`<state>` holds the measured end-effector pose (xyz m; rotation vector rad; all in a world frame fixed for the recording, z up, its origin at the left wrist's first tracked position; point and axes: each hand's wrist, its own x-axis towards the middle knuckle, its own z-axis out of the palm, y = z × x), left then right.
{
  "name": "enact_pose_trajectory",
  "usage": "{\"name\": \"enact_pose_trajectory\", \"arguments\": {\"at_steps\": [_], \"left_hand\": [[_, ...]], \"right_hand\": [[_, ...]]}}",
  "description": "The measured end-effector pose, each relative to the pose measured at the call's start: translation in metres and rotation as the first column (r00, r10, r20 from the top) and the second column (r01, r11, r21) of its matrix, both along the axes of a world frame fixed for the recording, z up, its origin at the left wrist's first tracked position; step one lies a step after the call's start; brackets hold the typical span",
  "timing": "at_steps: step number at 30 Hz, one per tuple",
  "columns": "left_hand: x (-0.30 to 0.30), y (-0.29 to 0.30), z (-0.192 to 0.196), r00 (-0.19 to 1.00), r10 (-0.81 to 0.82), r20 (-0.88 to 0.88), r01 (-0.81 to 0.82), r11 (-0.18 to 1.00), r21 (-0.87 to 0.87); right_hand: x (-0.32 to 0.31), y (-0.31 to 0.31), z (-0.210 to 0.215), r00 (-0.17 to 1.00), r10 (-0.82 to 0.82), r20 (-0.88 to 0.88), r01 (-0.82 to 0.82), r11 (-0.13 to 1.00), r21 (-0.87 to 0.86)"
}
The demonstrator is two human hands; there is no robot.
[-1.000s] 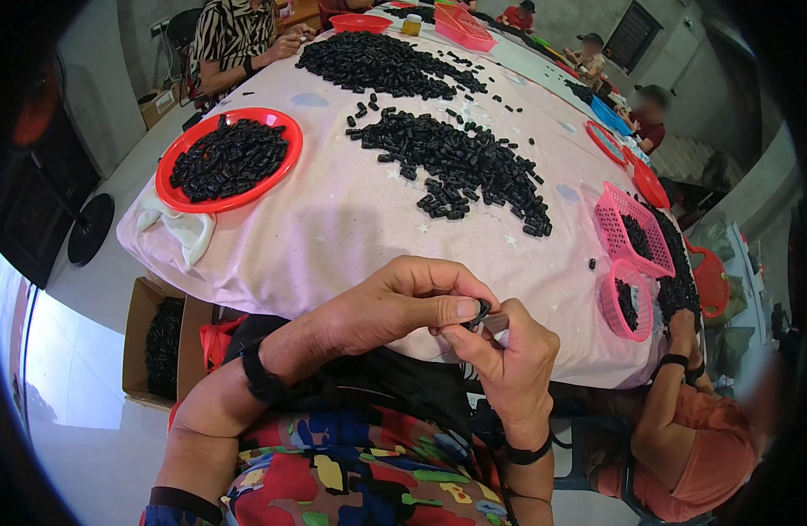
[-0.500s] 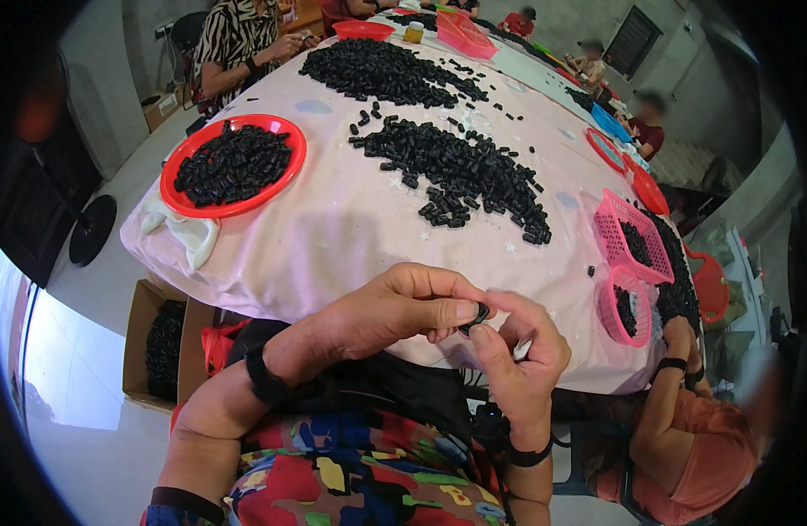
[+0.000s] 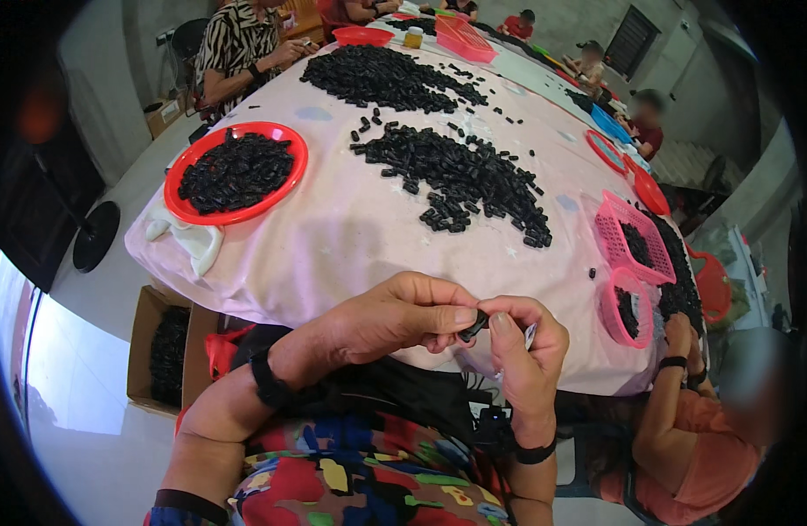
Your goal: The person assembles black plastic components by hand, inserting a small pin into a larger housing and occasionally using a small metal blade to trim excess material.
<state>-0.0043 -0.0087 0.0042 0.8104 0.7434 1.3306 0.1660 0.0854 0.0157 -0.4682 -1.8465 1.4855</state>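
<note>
A small black cylindrical piece (image 3: pixel 474 325) is held up over the near table edge, between my two hands. My left hand (image 3: pixel 408 314) is closed, pinching it between thumb and fingertips. From the other side, the thumb and forefinger of my right hand (image 3: pixel 528 355) are closed at the piece's right end. Something small and whitish (image 3: pixel 530 336) sticks out among my right fingers; its kind is unclear. Beyond my hands, a loose pile of similar black pieces (image 3: pixel 456 175) lies on the pink tablecloth (image 3: pixel 333 254).
A red tray (image 3: pixel 300 167) of black pieces stands at left, by a white cloth (image 3: pixel 206 250). A larger black pile (image 3: pixel 377 77) lies farther back. Pink baskets (image 3: pixel 609 226) stand at right near a co-worker in orange (image 3: pixel 697 447). A cardboard box (image 3: pixel 141 351) sits below left.
The black piece has turned between my fingertips and shows more of its side. My right fingers have shifted slightly, and the whitish thing in them shows at a different angle.
</note>
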Motion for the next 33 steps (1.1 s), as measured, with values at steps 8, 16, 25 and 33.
{"name": "enact_pose_trajectory", "arguments": {"at_steps": [8,16,25,33], "left_hand": [[-0.001,0.011,0.0,0.998,0.003,-0.064,-0.001,0.999,0.032],[-0.095,0.0,-0.002,0.838,0.478,0.264,-0.515,0.852,0.092],[-0.192,-0.043,0.002,0.427,0.836,0.346,-0.833,0.512,-0.208],[-0.135,-0.001,0.013,0.827,0.561,-0.025,-0.558,0.816,-0.15]], "right_hand": [[0.002,0.006,-0.006,0.987,-0.161,-0.01,0.161,0.974,0.157],[0.01,0.017,0.015,0.97,-0.232,0.074,0.202,0.937,0.285],[-0.029,0.054,0.039,0.918,-0.275,0.286,0.075,0.828,0.555],[-0.09,0.125,-0.006,0.801,-0.214,0.559,-0.309,0.652,0.692]]}}
